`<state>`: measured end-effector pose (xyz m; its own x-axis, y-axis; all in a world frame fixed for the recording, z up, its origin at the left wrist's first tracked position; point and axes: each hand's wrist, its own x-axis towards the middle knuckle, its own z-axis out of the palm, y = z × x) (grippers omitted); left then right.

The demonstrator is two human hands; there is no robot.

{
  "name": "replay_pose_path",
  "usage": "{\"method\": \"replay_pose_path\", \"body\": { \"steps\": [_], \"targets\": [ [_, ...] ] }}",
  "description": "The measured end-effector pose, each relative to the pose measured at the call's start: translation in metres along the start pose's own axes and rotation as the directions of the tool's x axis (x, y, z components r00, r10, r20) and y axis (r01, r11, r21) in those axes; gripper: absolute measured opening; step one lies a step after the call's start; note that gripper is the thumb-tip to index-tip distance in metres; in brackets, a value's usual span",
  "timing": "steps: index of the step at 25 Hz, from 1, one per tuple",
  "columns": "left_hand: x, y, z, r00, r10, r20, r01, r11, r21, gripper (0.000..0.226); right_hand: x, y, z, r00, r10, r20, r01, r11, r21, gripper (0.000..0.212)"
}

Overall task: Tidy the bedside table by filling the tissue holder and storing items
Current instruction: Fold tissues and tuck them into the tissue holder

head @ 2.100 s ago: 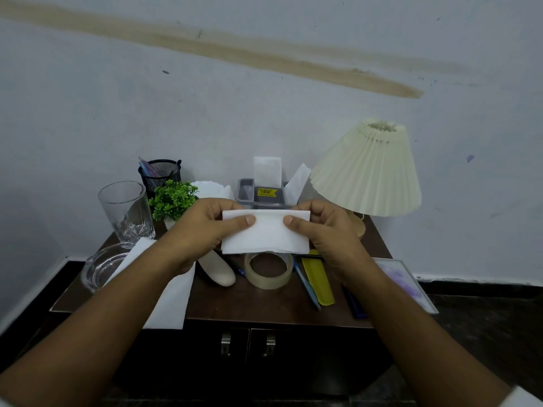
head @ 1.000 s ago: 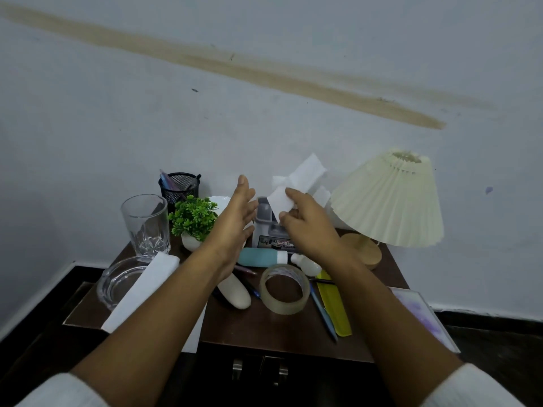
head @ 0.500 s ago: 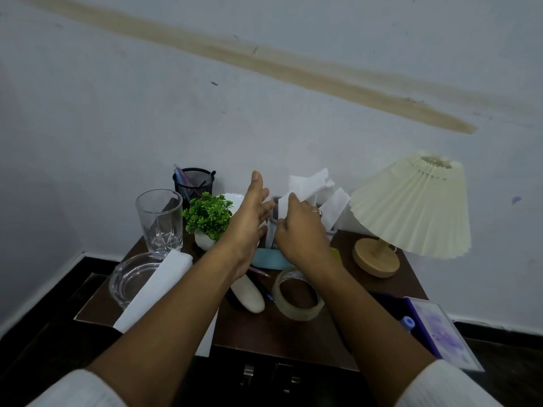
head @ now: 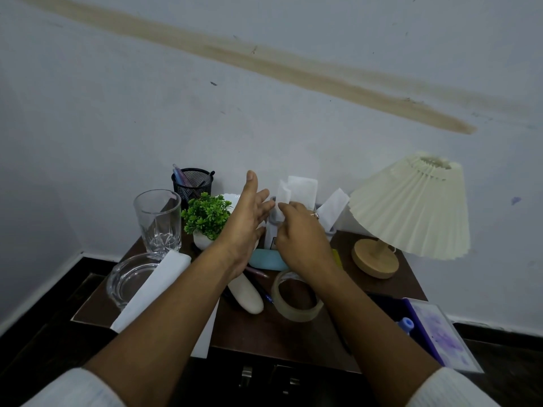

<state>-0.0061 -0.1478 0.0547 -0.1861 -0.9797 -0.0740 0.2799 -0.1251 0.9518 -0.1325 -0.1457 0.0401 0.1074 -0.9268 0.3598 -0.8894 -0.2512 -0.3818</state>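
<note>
My right hand [head: 302, 233] pinches a folded white tissue [head: 283, 198] at the top of the grey tissue holder [head: 270, 236], which stands at the back of the bedside table [head: 382, 286] and is mostly hidden by my hands. Other tissues [head: 304, 189] stick up out of the holder, one [head: 333, 208] leaning right. My left hand [head: 246, 218] hovers just left of the holder, fingers straight and spread, holding nothing. A stack of white tissues [head: 155, 286] lies at the table's left front.
A drinking glass [head: 158, 221], a glass ashtray [head: 129, 277], a mesh pen cup [head: 192, 183] and a small potted plant [head: 207, 215] stand on the left. A tape roll [head: 296, 298], pens, a white oblong object [head: 245, 295], a blue case [head: 267, 259], a lamp [head: 408, 207] and an open purple box [head: 435, 333] also crowd the table.
Two seconds ago both hands held the folded tissue over the table. My right hand has carried it back to the holder and my left hand has let go, opening beside it.
</note>
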Motion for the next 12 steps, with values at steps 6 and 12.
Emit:
{"method": "replay_pose_path", "body": {
  "steps": [6,12],
  "targets": [
    [0.0,-0.001,-0.001,1.0,-0.002,-0.005,0.002,1.0,0.026,0.102,-0.004,0.008,0.006,0.997,-0.046,0.059,0.043,0.997,0.056,0.044],
    [-0.006,0.003,-0.003,1.0,0.029,0.001,-0.03,0.998,0.052,0.088,-0.016,0.017,-0.003,0.99,-0.075,0.117,0.056,0.986,0.158,0.043]
  ]
}}
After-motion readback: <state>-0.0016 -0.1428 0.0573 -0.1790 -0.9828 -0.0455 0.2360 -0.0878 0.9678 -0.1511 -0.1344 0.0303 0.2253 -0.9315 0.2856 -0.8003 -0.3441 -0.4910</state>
